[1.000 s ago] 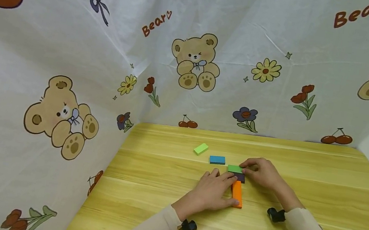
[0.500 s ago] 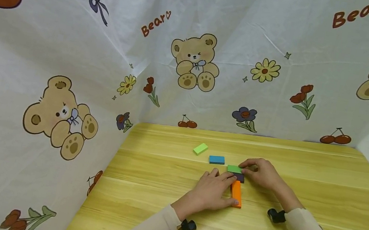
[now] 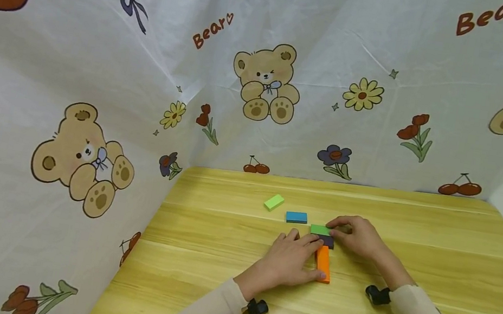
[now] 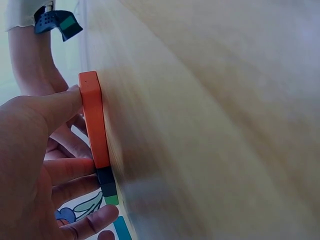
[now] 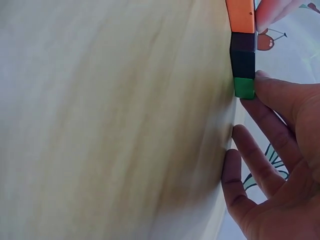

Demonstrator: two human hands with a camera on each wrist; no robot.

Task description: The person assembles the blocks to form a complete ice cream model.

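Note:
An orange block [image 3: 323,267] lies lengthwise on the table, its far end against a dark purple block [image 3: 328,242]. Right behind the dark one sits a green block [image 3: 319,230], touching it. My left hand [image 3: 290,263] rests along the left side of this row: the thumb touches the orange block near its front end, and extended fingers touch around the orange-dark joint in the left wrist view. With thumb and index finger, my right hand [image 3: 359,238] pinches the right end of the green block; its other fingers [image 5: 257,162] are spread loosely in the right wrist view.
A blue block [image 3: 296,218] lies just left of the green one, and a lime-green block [image 3: 274,202] lies farther left and back. The wooden table [image 3: 199,236] meets a bear-printed sheet [image 3: 195,76] at the back and left. Black wrist cameras [image 3: 378,295] sit near the tabletop.

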